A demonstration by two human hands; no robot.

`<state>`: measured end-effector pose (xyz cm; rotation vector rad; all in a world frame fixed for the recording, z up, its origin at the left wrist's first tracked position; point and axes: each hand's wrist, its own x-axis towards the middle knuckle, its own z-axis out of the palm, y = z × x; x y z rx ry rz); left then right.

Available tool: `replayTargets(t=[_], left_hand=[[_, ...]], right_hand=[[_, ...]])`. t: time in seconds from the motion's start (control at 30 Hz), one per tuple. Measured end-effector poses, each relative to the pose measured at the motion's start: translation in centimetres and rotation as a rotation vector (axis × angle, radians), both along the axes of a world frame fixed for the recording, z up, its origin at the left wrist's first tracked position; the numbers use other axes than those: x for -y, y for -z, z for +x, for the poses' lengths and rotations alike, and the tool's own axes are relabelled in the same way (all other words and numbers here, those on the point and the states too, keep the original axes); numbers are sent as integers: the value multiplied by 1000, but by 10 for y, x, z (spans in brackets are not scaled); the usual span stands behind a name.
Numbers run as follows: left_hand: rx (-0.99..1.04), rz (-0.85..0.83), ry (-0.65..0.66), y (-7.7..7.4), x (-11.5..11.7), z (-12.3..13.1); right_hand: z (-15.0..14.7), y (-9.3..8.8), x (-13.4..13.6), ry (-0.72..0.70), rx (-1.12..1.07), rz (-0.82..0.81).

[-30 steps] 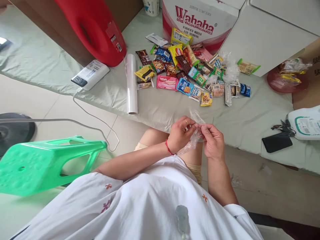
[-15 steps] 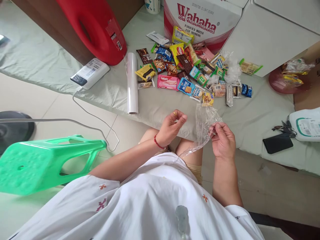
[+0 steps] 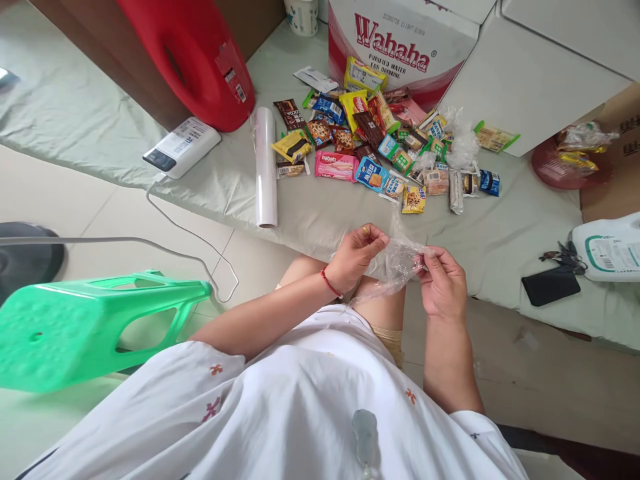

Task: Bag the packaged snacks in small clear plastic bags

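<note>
A crumpled sheet of clear plastic wrap (image 3: 395, 263) stretches between my hands, above my lap and the bed's edge. My left hand (image 3: 357, 252), with a ring and a red string bracelet, pinches its left side. Closed on its right end is my right hand (image 3: 443, 280); a small reddish bit shows at those fingertips, too small to make out. Just beyond my hands lies a pile of wrapped snacks, with a yellow cookie packet (image 3: 414, 199) and a pink nabati wafer pack (image 3: 336, 165) at its near side. A roll of plastic wrap (image 3: 266, 167) lies left of the pile.
A Wahaha carton (image 3: 400, 40) stands behind the snacks. To the left are a red jug (image 3: 200, 60), a white power bank (image 3: 183, 147) with a cable, and a green stool (image 3: 100, 327). A black phone (image 3: 550, 287), keys and a white bottle (image 3: 613, 250) lie at the right.
My left hand has moved right and taken hold of the plastic wrap, which now spans both hands. My right hand has stayed nearly in place.
</note>
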<state>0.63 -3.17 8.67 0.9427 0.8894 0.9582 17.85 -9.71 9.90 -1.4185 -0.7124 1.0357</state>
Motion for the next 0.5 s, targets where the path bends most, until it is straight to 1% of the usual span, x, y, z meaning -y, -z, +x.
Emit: replayTargets(t=[0.2,0.27,0.4,0.5], left_hand=[[84,-42,-36,-1,-5,-15],[102,-42,-57,-1,-8,-22],[103,-28,-96,-3,-13,-41],[114,-36,-88,-8,-16,-58]], right_hand=[[9,-3,0,15,-81,20],[14,-4,0,41,-98,33],[29,-9,3,94,-98,43],[46,-14,7,97,-126,13]])
